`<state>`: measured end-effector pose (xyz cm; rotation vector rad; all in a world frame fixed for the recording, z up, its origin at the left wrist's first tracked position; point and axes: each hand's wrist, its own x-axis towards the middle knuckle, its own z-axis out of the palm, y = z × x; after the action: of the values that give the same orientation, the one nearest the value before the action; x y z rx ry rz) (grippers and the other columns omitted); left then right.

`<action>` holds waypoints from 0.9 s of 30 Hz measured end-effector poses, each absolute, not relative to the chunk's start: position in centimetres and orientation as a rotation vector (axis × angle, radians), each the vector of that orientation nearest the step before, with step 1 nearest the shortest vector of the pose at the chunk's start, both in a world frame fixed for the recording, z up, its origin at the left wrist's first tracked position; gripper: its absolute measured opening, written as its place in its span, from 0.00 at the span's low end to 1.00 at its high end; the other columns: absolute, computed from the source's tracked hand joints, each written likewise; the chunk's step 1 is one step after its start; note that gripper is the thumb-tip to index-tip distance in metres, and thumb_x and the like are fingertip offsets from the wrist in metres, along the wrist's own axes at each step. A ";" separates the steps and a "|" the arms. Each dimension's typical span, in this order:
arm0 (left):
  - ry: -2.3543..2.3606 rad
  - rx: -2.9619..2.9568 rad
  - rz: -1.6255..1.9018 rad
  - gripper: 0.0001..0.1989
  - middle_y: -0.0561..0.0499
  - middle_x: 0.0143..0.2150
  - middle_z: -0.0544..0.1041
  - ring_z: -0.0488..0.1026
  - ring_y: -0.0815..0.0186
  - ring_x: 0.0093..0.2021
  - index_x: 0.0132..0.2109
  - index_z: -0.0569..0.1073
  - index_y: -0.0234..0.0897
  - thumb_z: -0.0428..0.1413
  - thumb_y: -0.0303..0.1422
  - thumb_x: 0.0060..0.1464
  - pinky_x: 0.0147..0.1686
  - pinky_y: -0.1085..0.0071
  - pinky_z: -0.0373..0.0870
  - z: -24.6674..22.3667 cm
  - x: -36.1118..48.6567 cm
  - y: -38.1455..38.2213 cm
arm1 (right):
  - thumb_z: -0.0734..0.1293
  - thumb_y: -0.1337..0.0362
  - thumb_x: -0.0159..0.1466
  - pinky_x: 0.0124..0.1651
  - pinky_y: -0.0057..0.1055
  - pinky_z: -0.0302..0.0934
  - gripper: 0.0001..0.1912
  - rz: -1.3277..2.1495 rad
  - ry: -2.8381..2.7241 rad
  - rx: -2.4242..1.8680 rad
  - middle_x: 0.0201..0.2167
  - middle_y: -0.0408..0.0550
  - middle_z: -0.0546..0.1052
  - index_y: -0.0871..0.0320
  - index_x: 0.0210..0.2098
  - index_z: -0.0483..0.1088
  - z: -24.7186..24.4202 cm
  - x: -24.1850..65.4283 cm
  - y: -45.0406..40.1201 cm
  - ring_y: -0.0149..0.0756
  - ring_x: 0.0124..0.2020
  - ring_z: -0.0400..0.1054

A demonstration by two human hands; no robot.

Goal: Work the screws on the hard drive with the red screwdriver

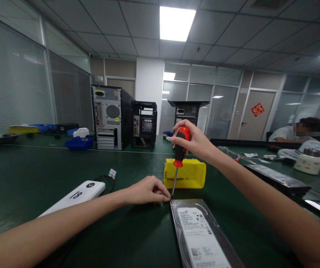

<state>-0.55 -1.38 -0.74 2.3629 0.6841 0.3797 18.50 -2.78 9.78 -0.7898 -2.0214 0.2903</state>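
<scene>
- The smooth green surface [132,165] carries a glossy yellow plastic bin [195,176] and a flat metal hard drive [200,232].
- Green surface borders both long edges of the drive; the bin stands just beyond its far edge.
- The right hand [194,139] grasps a red-and-black screwdriver [178,162], its thin shaft slanting down to the drive's far left corner.
- The left hand [150,190] bends its fingers at that corner; cannot tell whether they pinch anything.
- The drive looks silvery, with a white printed label [197,236].

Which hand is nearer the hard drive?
Left. The left hand is at the far-left corner of the hard drive; the right hand is above it, holding the screwdriver.
</scene>
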 end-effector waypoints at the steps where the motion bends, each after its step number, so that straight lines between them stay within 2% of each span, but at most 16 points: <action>1: 0.686 2.357 0.381 0.15 0.54 0.23 0.65 0.61 0.72 0.25 0.41 0.76 0.35 0.53 0.39 0.51 0.25 0.78 0.57 -0.8 -0.5 -1.4 | 0.66 0.53 0.54 0.26 0.29 0.58 0.19 0.295 -2.021 -0.788 0.30 0.43 0.65 0.55 0.40 0.60 9.8 18.5 -2.9 0.29 0.26 0.62; 27: 0.693 2.343 0.363 0.14 0.55 0.23 0.64 0.59 0.73 0.24 0.41 0.76 0.34 0.53 0.38 0.50 0.24 0.78 0.56 -0.6 -0.4 -1.6 | 0.66 0.52 0.54 0.28 0.30 0.60 0.20 0.225 -2.045 -0.786 0.30 0.42 0.65 0.56 0.41 0.59 9.9 18.5 -2.9 0.29 0.26 0.62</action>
<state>-0.42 -1.58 -0.63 2.3434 0.6927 0.3630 18.54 -2.95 9.91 -0.7859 -2.0449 0.2249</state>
